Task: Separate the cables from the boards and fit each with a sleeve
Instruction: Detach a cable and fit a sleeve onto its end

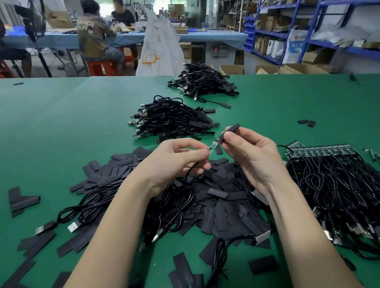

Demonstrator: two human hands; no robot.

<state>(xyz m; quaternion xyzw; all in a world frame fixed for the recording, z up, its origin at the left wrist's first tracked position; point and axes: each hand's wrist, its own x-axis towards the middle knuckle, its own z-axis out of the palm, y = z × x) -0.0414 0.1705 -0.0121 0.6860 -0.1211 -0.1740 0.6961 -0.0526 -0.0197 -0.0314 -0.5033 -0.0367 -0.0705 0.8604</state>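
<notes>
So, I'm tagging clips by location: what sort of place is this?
Probably a small electronics assembly workshop: heaps of black USB cables on a green work table, blue metal storage shelving stacked with boxes, and other workers at a blue bench.

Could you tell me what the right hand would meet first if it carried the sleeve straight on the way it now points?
Most likely the small board pinched by the left hand: the right hand holds the black sleeve with its open end just beside the board's tip, though depth is unclear.

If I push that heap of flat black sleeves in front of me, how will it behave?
The sleeve heap would probably scatter, not move as one: the pieces lie loose and overlapping. They look thin and flat, so likely light and prone to sliding on the smooth green table. Cables tangled through them might drag some along.
</notes>
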